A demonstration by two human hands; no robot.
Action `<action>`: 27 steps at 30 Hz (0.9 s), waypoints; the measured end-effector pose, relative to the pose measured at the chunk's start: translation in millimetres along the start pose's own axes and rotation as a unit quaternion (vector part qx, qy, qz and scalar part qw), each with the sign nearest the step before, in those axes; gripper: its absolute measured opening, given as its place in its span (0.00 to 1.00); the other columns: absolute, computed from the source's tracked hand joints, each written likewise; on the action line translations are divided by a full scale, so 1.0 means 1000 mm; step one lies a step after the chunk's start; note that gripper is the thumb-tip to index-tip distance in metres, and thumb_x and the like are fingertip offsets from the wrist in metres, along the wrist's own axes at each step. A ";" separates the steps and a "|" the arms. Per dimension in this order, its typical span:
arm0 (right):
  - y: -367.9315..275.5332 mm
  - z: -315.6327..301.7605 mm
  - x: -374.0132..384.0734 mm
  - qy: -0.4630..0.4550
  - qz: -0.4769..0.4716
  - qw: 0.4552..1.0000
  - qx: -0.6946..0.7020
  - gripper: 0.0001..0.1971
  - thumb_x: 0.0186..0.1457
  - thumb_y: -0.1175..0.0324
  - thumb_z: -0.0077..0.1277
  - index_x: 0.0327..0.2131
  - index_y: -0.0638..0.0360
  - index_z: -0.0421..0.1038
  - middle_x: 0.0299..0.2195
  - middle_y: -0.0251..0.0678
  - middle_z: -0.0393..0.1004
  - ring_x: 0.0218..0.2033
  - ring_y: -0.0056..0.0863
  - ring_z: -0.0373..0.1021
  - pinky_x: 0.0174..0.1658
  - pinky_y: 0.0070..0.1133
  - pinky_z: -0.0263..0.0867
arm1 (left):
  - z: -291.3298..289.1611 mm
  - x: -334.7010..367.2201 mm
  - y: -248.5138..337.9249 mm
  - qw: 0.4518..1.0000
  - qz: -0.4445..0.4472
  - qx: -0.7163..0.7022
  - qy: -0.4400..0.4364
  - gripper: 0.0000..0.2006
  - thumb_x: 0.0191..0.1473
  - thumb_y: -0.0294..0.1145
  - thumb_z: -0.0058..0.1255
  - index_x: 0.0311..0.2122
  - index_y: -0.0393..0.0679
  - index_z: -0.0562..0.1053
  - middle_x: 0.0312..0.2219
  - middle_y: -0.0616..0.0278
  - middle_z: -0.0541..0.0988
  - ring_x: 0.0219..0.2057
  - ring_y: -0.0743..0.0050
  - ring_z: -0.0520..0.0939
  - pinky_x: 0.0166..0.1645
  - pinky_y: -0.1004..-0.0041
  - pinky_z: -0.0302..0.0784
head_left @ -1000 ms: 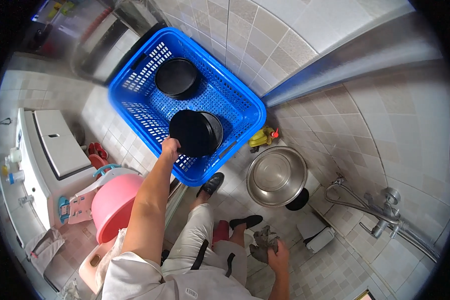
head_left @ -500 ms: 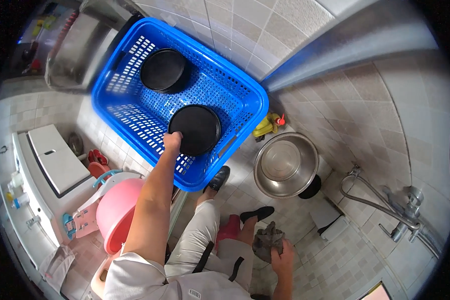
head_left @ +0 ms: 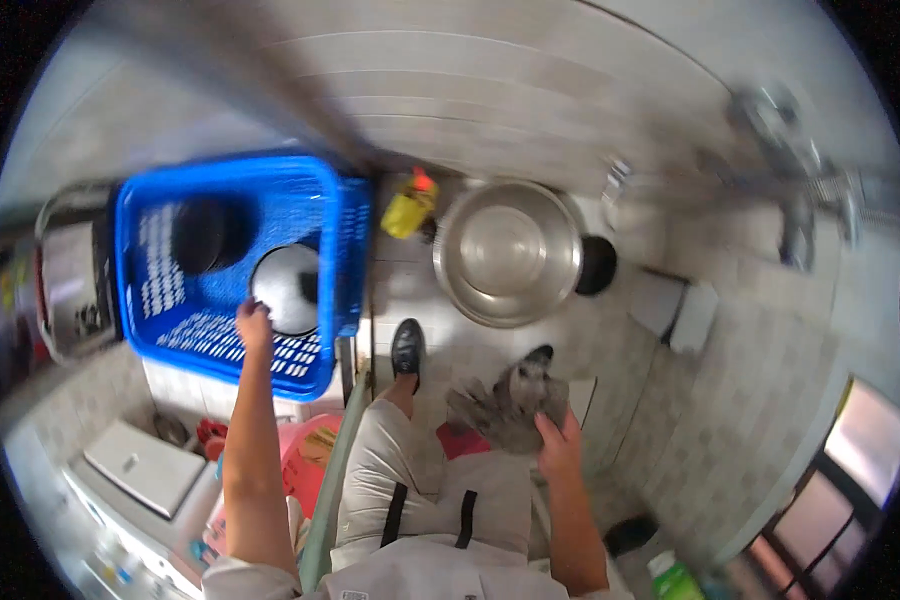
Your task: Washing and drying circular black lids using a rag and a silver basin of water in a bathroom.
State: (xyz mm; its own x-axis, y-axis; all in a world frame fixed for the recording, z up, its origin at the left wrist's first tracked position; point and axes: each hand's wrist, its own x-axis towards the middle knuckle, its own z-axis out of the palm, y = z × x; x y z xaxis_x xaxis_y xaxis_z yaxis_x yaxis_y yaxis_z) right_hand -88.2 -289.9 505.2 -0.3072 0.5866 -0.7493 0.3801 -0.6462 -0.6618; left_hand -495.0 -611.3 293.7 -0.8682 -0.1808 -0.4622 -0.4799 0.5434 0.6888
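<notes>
My left hand (head_left: 254,318) reaches into a blue plastic basket (head_left: 328,200). Its fingers are closed on the near edge of a round dark pan (head_left: 288,290), whose flat face catches a bright sheen. Farther left in the basket sits a stack of round black pans (head_left: 208,236). My right hand (head_left: 558,436) is closed on a crumpled grey rag (head_left: 515,405), held in front of my knees. Beyond the rag, a wide steel basin (head_left: 510,308) stands on the tiled floor.
A yellow bottle (head_left: 407,207) with a red top stands between basket and basin. Wall taps (head_left: 798,220) with a hose are at the right. A white washing machine (head_left: 148,468) and a pink tub (head_left: 308,465) are at the lower left. A green bottle (head_left: 674,578) stands lower right.
The view has swung right, so the basket now appears farther left. My left hand stays on the pan's edge. The rag in my right hand has come up and spread wider.
</notes>
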 end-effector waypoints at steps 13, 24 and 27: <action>0.068 -0.071 0.059 0.008 -0.032 0.847 0.531 0.20 0.58 0.72 0.47 0.55 0.55 0.61 0.52 0.31 0.68 0.53 0.29 0.63 0.57 0.30 0.56 | 0.225 -0.391 0.144 0.648 0.520 0.223 -0.510 0.19 0.41 0.29 0.62 0.42 0.39 0.74 0.36 0.51 0.78 0.37 0.51 0.78 0.48 0.62 0.70; 0.157 -0.161 0.125 0.041 -0.052 0.697 0.714 0.24 0.60 0.65 0.43 0.59 0.55 0.55 0.55 0.34 0.64 0.57 0.34 0.59 0.61 0.33 0.52 | 0.315 -0.518 0.086 0.548 0.455 0.297 -0.635 0.13 0.46 0.31 0.58 0.38 0.41 0.74 0.26 0.54 0.76 0.28 0.54 0.79 0.32 0.61 0.74; 0.172 -0.181 0.148 0.041 -0.051 0.684 0.726 0.24 0.60 0.65 0.44 0.59 0.55 0.56 0.55 0.35 0.64 0.57 0.35 0.59 0.61 0.33 0.52 | 0.343 -0.551 0.079 0.498 0.421 0.325 -0.686 0.15 0.48 0.34 0.58 0.42 0.42 0.74 0.26 0.54 0.77 0.28 0.56 0.80 0.31 0.64 0.76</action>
State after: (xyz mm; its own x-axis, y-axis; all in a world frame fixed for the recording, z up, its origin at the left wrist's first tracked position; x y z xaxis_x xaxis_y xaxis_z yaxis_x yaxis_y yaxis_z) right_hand 89.2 -225.8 284.6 -0.1942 0.6522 -0.7327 -0.9261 -0.3682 -0.0822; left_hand -10.8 -187.8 411.4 0.3889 0.8219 -0.4162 0.5093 0.1847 0.8406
